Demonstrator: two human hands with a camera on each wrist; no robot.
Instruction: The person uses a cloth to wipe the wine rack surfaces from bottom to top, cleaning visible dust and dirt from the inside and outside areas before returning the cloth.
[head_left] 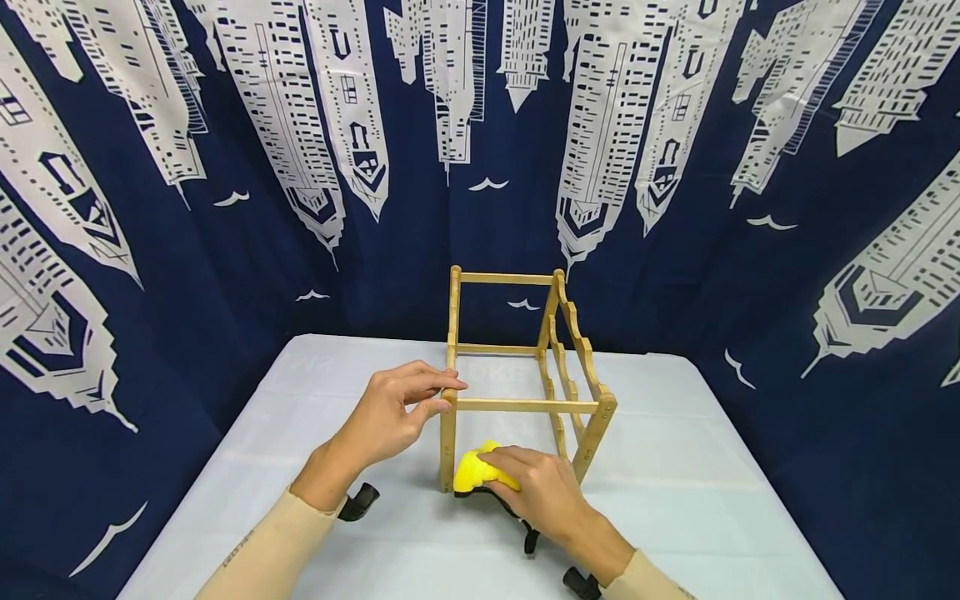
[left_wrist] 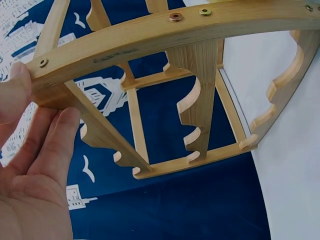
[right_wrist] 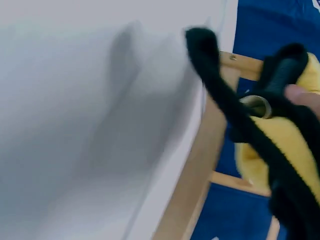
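Note:
A wooden rack (head_left: 528,406) with notched, wavy rails stands on the table. My left hand (head_left: 393,412) holds its near upper left corner, thumb on one side and fingers on the other, as the left wrist view also shows at the end of the bar (left_wrist: 135,42). Low at the rack's near side, my right hand (head_left: 543,492) grips a soft yellow cloth (head_left: 471,472) with black edging. From the cloth hangs a dark strap (right_wrist: 235,107), and a metal ring (right_wrist: 257,105) shows beside it in the right wrist view. Part of the cloth is hidden under my fingers.
The table (head_left: 697,467) has a white cover and surrounds the rack on all sides. Behind it and at both sides hangs a dark blue curtain (head_left: 247,275) printed with white buildings and birds. Small metal screws (left_wrist: 175,17) dot the rack's bar.

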